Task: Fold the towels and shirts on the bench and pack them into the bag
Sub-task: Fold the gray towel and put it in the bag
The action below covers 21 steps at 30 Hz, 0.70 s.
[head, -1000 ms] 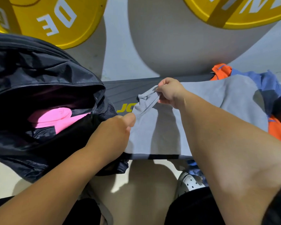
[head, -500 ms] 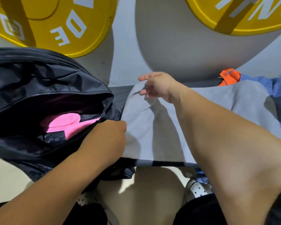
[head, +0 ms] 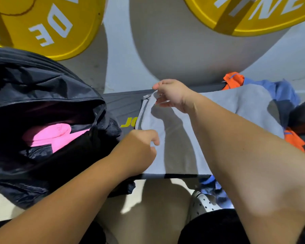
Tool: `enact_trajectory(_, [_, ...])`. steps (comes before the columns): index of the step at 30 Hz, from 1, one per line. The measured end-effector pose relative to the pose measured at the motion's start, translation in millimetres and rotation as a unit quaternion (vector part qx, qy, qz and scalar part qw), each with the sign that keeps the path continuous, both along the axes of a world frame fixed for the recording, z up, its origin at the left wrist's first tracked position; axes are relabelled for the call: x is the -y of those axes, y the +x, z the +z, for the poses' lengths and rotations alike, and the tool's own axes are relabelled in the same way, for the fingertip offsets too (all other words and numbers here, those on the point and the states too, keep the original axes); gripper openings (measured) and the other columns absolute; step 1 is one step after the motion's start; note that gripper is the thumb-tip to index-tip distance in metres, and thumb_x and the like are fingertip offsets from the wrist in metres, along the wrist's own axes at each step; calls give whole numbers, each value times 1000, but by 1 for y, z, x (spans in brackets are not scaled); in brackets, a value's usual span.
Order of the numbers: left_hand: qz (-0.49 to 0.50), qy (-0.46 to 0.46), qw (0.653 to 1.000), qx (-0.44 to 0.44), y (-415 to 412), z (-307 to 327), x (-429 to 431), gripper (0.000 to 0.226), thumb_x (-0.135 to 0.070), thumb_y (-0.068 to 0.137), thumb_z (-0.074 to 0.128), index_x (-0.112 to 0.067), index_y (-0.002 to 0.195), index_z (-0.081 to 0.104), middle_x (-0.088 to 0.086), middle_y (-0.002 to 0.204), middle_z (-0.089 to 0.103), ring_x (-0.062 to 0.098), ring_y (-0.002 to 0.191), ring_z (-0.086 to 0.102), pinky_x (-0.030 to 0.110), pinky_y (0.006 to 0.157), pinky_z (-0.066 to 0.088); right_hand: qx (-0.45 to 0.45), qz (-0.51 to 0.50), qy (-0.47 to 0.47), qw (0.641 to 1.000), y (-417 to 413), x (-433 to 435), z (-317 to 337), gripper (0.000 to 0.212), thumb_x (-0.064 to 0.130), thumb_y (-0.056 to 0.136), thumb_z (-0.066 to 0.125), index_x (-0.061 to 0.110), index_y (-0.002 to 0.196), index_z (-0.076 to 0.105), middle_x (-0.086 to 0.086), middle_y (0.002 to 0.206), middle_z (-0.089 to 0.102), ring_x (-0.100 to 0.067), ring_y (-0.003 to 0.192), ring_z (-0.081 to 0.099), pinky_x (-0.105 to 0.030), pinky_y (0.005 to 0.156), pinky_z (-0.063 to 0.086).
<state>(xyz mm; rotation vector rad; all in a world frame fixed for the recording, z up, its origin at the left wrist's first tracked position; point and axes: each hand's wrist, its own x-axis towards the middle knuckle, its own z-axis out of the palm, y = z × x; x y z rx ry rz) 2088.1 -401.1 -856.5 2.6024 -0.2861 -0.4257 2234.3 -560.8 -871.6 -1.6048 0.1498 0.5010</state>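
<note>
My right hand pinches the far left corner of the grey towel spread on the surface. My left hand is fisted on its near left edge, just beside the open black bag.

Two yellow weight plates with white lettering lean at the top, and a white perforated clog rests on the pale floor.
</note>
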Motion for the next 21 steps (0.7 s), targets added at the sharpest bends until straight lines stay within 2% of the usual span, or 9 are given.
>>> enact_trajectory(2, [-28, -54, 997, -38, 4, -10, 23, 26, -9, 86, 58, -35, 82, 59, -7, 57, 42, 13, 50, 41, 21, 52, 37, 22, -46, -4, 999, 2, 23, 5, 17, 8, 92, 49, 12, 99, 64, -5, 72, 57, -22, 61, 52, -35, 74, 54])
enact_trajectory(5, [-50, -115, 990, -59, 8, -28, 57, 26, -9, 89, 58, -34, 81, 60, -7, 56, 39, 11, 51, 38, 24, 54, 37, 41, -70, -66, 995, 2, 59, 12, 28, 4, 90, 45, 7, 104, 69, -2, 66, 55, -18, 56, 51, -31, 70, 55])
enact_trajectory(7, [-42, -136, 987, -76, 7, -43, 76, 24, -14, 91, 57, -35, 80, 61, -8, 59, 42, 10, 54, 42, 25, 57, 43, 34, -39, -120, 991, -1, 81, 12, 35, 1, 90, 41, 7, 108, 71, -3, 72, 59, -17, 59, 57, -29, 70, 54])
enact_trajectory(9, [-43, -144, 984, -95, 5, -61, 90, 24, -19, 92, 56, -39, 80, 61, -10, 60, 44, 14, 55, 46, 25, 57, 47, 2, -6, -155, 988, -10, 100, 1, 40, -1, 88, 41, 12, 110, 71, -4, 84, 64, -20, 70, 64, -31, 74, 52])
enact_trajectory(12, [-52, -119, 985, -112, 1, -84, 100, 23, -25, 89, 55, -46, 81, 61, -15, 58, 49, 14, 57, 49, 34, 65, 54, -65, -34, -115, 991, -26, 117, -29, 39, -6, 86, 42, 16, 105, 69, -9, 97, 64, -29, 88, 67, -38, 79, 49])
enact_trajectory(15, [-49, -96, 986, -127, -3, -94, 101, 29, -24, 87, 57, -51, 78, 60, -14, 60, 52, 13, 61, 53, 39, 72, 56, -93, -59, -66, 992, -34, 120, -53, 42, -4, 88, 44, 23, 111, 67, -6, 115, 66, -28, 108, 69, -44, 93, 54])
enact_trajectory(16, [-43, -105, 985, -132, -5, -95, 100, 28, -23, 85, 58, -50, 80, 62, -15, 60, 52, 12, 60, 54, 39, 72, 56, -90, -57, -54, 993, -35, 119, -54, 43, -3, 89, 44, 26, 114, 65, -3, 115, 66, -26, 107, 70, -40, 89, 54])
enact_trajectory(18, [-32, -131, 982, -136, -6, -93, 98, 26, -24, 78, 57, -49, 86, 63, -18, 58, 52, 12, 57, 52, 36, 68, 56, -74, -58, -31, 995, -33, 117, -49, 44, -4, 90, 44, 28, 113, 63, -2, 107, 64, -20, 91, 72, -29, 73, 50])
enact_trajectory(21, [-22, -174, 976, -131, -5, -79, 98, 27, -25, 68, 54, -42, 86, 64, -14, 50, 44, 10, 49, 40, 25, 58, 40, -32, -79, 18, 996, -26, 115, -32, 45, -6, 89, 44, 26, 113, 65, -2, 100, 61, -18, 80, 64, -26, 68, 51])
